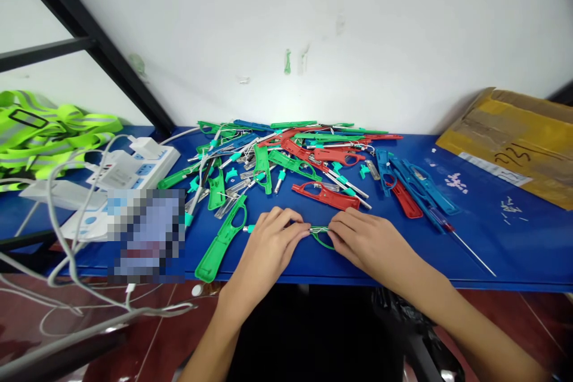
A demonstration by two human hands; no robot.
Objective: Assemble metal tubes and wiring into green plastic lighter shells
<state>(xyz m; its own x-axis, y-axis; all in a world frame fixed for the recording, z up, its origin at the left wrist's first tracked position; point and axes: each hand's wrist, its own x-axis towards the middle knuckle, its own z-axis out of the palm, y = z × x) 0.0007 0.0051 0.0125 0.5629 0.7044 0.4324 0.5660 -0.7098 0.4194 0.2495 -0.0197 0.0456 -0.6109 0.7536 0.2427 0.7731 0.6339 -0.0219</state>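
Between my two hands, at the front edge of the blue table, is a green lighter casing half (323, 242) with thin wires and a metal part in it. My left hand (274, 237) pinches its left end with thumb and forefinger; a teal piece with a metal tip (249, 228) sticks out past the knuckles. The fingers of my right hand (367, 240) are closed round the other end, mostly hiding it. Left of my left hand lies another green casing half (219, 248). A red casing half (326, 194) lies just beyond both hands.
A pile of green, red and blue casings, rods and clear parts lies at the back. A screwdriver (465, 245) and cardboard box (514, 143) are at right. A power strip (168, 161), cables, a blurred-out phone (150, 233) and yellow-green reflective straps (45, 131) are left.
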